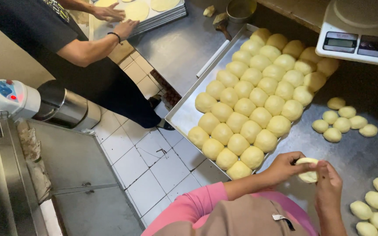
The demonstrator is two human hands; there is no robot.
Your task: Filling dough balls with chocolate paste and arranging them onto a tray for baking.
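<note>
A: Where is the workpiece?

B: The pale yellow round dough piece [308, 170] sits between both hands, above the near edge of the grey steel worktable [355, 153], just beside the near corner of the rectangular metal tray [184, 114] filled with smooth dough balls [250, 94].

A: Finger state?

B: Left hand [285, 167]: fingers curled closed onto the piece. Right hand [328, 185]: fingertips pressed against its opposite side. 2 hands, 1 piece.

A: Correct technique?

B: Judged from the grip: keep pressure light and even, tuck seams underneath, and match the size of the tray balls.
</note>
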